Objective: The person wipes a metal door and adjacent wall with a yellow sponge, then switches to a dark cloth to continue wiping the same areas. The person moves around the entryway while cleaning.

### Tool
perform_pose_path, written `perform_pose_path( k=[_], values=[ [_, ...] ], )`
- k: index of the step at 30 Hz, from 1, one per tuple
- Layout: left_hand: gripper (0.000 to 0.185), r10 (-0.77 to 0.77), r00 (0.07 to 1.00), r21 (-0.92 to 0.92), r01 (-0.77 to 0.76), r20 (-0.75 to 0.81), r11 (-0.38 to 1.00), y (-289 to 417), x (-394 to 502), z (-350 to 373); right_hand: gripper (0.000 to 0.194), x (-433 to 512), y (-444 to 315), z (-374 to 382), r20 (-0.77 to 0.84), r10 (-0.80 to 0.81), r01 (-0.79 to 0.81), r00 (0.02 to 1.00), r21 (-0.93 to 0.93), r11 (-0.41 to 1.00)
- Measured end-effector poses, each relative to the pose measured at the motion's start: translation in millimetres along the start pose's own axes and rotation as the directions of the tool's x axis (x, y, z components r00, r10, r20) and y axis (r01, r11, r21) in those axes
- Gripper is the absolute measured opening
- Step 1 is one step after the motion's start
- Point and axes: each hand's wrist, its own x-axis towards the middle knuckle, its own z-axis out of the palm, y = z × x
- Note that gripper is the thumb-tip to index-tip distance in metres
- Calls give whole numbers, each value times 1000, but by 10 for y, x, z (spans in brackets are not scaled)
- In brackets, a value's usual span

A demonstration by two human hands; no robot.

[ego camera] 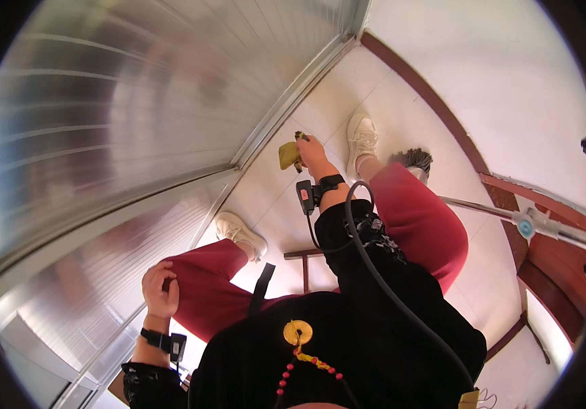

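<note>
My right hand (312, 153) is stretched out low over the floor, shut on a yellow-green cloth (289, 155) that hangs out to its left; dark ends of the bundle show above and below the fingers. A strap with a small black device (305, 197) sits on that wrist. My left hand (161, 289) rests on my left knee, in dark red trousers (206, 271), with its fingers curled and nothing seen in it. A second black device (177, 347) is strapped to the left wrist.
A ribbed translucent panel door (190, 87) in a metal frame stands at the left. A mop head (418, 158) lies by my right shoe (362, 138). A metal pole (482, 206) runs right toward dark red wooden furniture (554, 266). A wooden bar (305, 271) shows between my legs.
</note>
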Motion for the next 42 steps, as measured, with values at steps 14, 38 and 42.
perform_pose_path(
  k=[14, 38, 42],
  values=[
    [40, -291, 943, -558, 330, 161, 761, 307, 271, 160, 49, -2408, -1371, -538, 388, -501, 203, 774, 598, 776],
    [39, -86, 994, -995, 61, 67, -73, 1215, 237, 345, 63, -3622, -549, 369, 725, -351, 92, 592, 372, 924],
    [58, -135, 988, -962, 109, 77, 249, 985, 526, 470, 50, -3052, -526, 559, 725, -301, -48, 619, 418, 907]
  ],
)
